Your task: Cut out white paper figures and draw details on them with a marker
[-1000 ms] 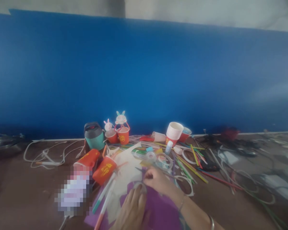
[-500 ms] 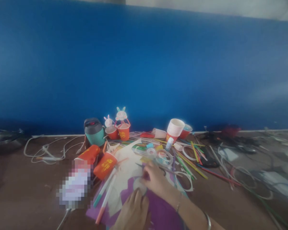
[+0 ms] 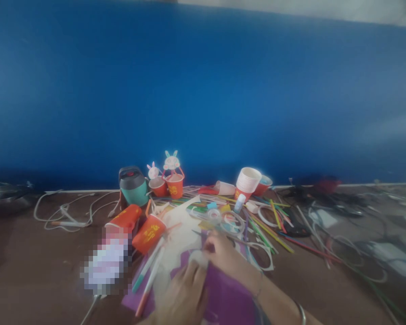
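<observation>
A small round whitish piece lies over purple paper at the bottom centre. My left hand rests over the lower edge of this piece, its fingers together and pressed on it. From the right, my right hand reaches to the piece's right edge, with thumb and forefinger pinched; what is between them is too small to make out. Scissors lie partly under my right hand. White paper spreads beyond the hands. Two markers lie left of my left hand.
Red paper cups lie at the left, near a teal bottle. Behind stand cups with rabbit figures. Stacked cups, tape rolls, coloured sticks and cables spread rightward.
My left hand has shifted slightly and covers more of the round piece's lower part. My right hand has moved a little to the right and stays pinched at its edge.
</observation>
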Action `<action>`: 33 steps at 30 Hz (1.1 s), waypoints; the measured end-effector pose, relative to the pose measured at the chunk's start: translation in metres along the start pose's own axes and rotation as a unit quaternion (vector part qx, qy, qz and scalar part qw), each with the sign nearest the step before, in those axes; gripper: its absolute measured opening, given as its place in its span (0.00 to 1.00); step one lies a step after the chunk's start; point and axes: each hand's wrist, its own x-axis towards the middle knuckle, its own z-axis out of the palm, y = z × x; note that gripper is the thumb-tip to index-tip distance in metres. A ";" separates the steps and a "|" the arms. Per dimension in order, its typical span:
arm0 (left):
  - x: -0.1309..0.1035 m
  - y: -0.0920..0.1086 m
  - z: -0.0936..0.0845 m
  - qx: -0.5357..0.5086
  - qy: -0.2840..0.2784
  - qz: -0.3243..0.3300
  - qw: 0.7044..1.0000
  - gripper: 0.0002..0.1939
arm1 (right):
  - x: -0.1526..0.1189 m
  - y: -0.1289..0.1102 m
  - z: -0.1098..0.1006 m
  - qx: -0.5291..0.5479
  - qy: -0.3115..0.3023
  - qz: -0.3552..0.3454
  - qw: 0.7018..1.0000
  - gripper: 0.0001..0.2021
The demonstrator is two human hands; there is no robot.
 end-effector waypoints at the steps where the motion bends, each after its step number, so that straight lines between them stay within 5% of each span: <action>1: 0.002 -0.005 -0.002 -0.032 0.051 -0.004 0.998 0.13 | 0.001 -0.002 -0.004 0.036 -0.017 0.003 0.999 0.04; 4: 0.011 -0.020 -0.006 -0.118 0.251 -0.074 0.958 0.18 | 0.004 -0.009 -0.017 0.129 -0.070 0.033 0.989 0.04; 5: 0.015 -0.025 -0.007 -0.169 0.260 -0.108 0.944 0.21 | 0.004 -0.011 -0.020 0.148 -0.079 0.046 0.985 0.04; 10: 0.032 -0.034 -0.007 -0.474 0.161 -0.192 0.844 0.26 | 0.002 -0.019 -0.026 0.161 -0.050 0.041 0.985 0.04; 14: 0.035 -0.030 -0.009 -0.559 0.147 -0.205 0.790 0.26 | 0.002 -0.018 -0.021 0.180 -0.045 0.008 0.983 0.06; 21: 0.034 -0.025 -0.017 -0.568 0.188 -0.219 0.771 0.26 | 0.003 -0.009 -0.006 0.208 -0.040 0.005 0.977 0.06; 33: 0.033 -0.022 -0.017 -0.579 0.170 -0.205 0.771 0.24 | 0.002 -0.011 -0.002 0.241 -0.042 0.009 0.970 0.03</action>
